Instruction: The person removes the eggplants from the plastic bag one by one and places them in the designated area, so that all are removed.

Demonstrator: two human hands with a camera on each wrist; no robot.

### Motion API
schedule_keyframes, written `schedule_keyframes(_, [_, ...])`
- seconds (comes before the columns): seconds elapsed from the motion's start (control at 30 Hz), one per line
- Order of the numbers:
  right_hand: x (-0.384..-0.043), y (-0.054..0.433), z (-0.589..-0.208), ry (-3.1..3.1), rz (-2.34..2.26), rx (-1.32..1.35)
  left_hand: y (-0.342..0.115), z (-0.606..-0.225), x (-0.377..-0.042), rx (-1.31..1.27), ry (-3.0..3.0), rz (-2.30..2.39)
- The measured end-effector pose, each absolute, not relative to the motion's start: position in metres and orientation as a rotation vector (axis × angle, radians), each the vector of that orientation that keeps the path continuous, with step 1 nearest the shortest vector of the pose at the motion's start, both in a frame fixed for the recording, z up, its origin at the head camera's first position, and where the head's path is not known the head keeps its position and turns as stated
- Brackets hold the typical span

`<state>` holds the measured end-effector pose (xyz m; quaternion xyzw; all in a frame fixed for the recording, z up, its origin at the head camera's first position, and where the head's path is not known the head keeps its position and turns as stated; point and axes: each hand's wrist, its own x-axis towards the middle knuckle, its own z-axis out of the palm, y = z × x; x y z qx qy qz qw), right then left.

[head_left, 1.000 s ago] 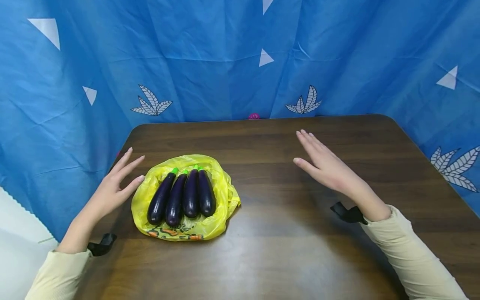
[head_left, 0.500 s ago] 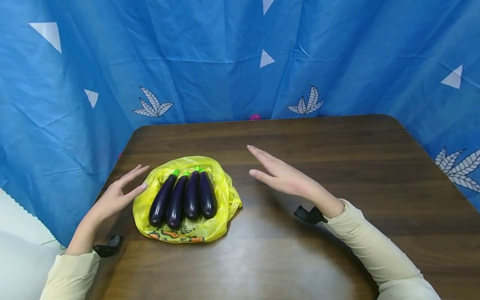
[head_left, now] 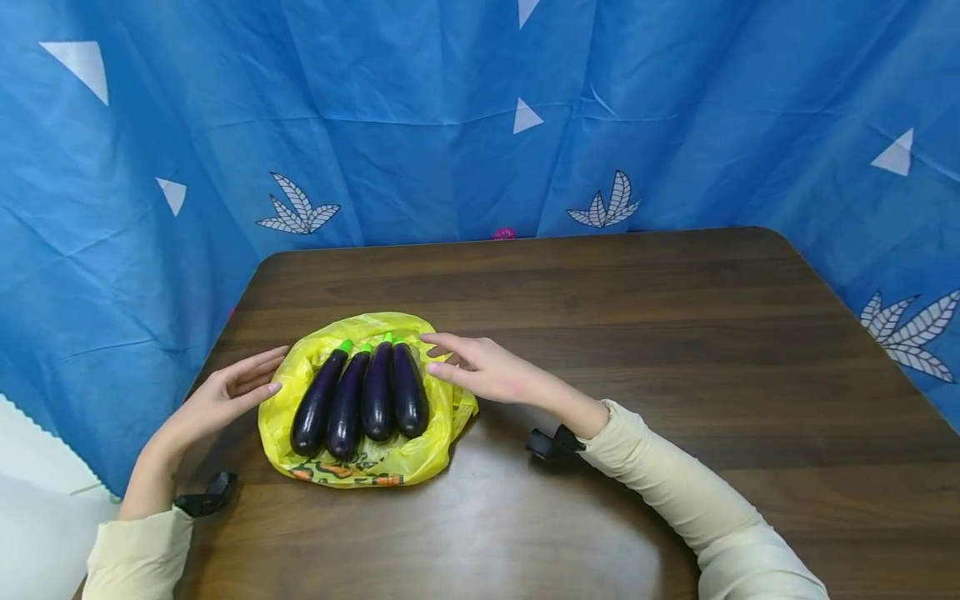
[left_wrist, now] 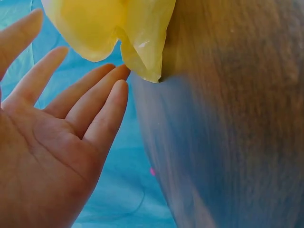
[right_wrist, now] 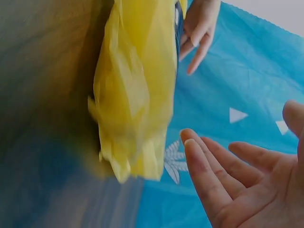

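Several dark purple eggplants [head_left: 378,404] with bright green stem ends lie side by side in a yellow plastic bag [head_left: 438,446], its mouth spread wide around them. At the bag's left edge is my left hand [head_left: 213,407], palm inward and fingers extended. My right hand [head_left: 491,372] hovers over the bag's right rim, thumb and fingers apart. The left wrist view has the left fingers [left_wrist: 107,114] right by the yellow plastic [left_wrist: 95,28]; contact cannot be told. In the right wrist view a gap separates the right fingers [right_wrist: 204,171] from the crumpled bag side [right_wrist: 137,85].
The bag sits on the left half of a brown wood-grain table [head_left: 600,333]. Behind and around the table hangs a blue curtain [head_left: 450,125] with white triangles and leaf prints. A white surface [head_left: 45,500] shows at the lower left. Each wrist carries a black strap mount [head_left: 553,443].
My right hand has swept left across the table to the bag's right rim. The left hand has dipped slightly toward the bag, its fingers closer together. Bag and eggplants stay put.
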<state>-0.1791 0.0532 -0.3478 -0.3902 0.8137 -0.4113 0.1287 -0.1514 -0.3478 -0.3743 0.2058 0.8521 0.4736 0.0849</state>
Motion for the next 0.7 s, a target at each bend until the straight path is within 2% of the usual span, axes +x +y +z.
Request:
schedule_keyframes(0.43, [-0.178, 0.023, -0.366, 2.435, -1.228, -0.95, -0.35, -0.378, -0.152, 0.621, 2.533, 1.358])
schedule_keyframes(0.7, [-0.18, 0.015, -0.374, 2.442, -1.108, -0.907, -0.352, -0.384, -0.15, 0.511, 2.536, 1.281])
